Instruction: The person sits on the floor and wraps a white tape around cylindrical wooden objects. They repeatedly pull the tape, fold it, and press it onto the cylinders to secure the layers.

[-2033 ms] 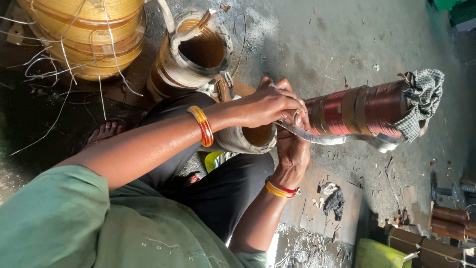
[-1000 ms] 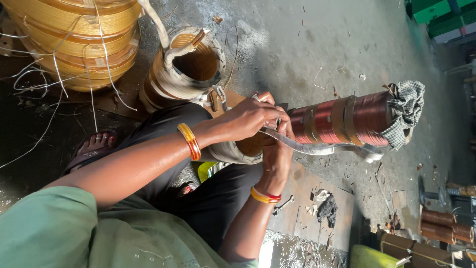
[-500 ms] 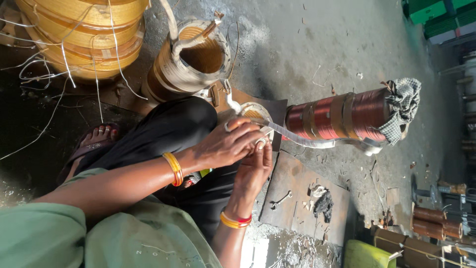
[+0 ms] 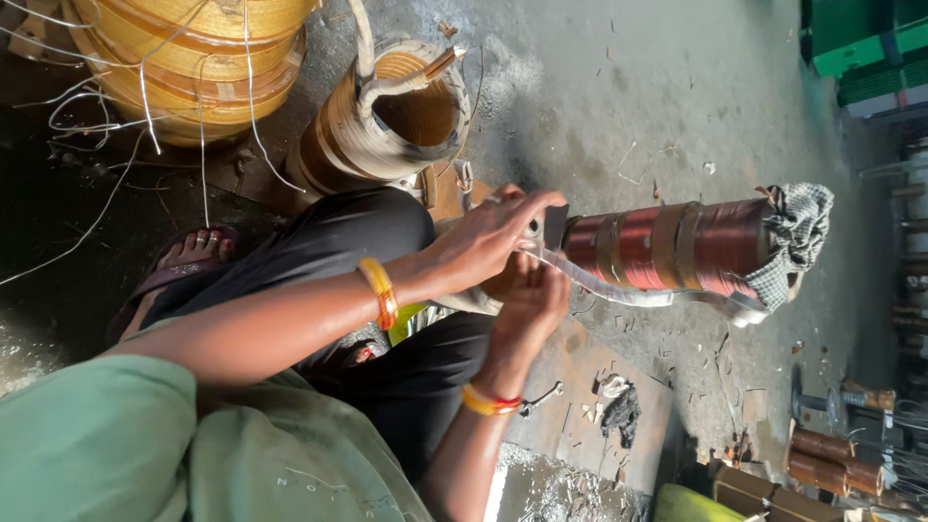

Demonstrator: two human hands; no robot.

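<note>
Copper coil's (image 4: pixel 667 246) near end hidden behind both hands' overlapping grip

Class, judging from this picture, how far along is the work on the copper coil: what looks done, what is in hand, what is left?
Done: the copper coil already carries pale bands, and a checked cloth caps its far end. In hand: the left hand and right hand meet at the near end, where a pale tape strip trails along the coil. Left: the strip hangs loose, and bare copper shows between the bands.
</note>
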